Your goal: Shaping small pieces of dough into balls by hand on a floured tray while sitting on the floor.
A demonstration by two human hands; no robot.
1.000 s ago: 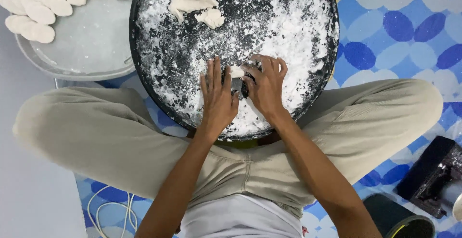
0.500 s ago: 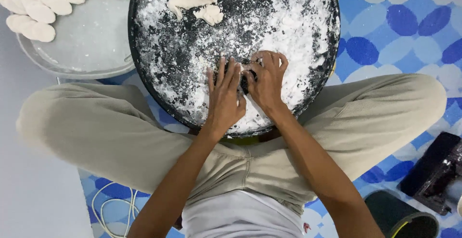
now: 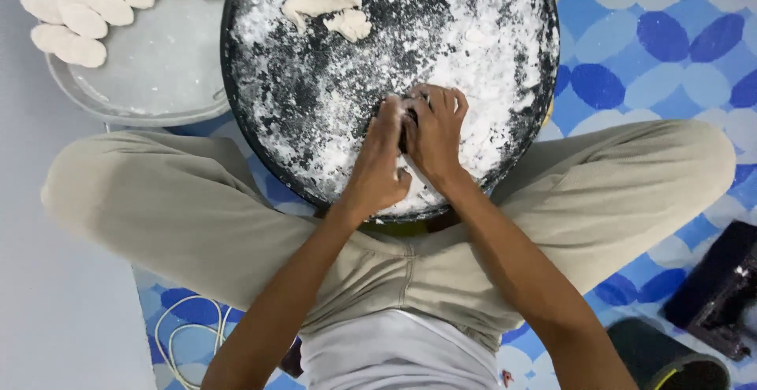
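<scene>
Sitting cross-legged on a blue patterned mat, leaning over a floured black tray. Left hand and right hand meeting at five o'clock, fingers pressed together, pinching something hidden. Dough lumps lying at twelve o'clock.

Black flour-whitened tray, blue oval-patterned mat

A home floor — patterned blue mat, floured round tray.

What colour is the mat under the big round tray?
Blue, with light and dark blue ovals on the mat, seen from the head view.
</scene>
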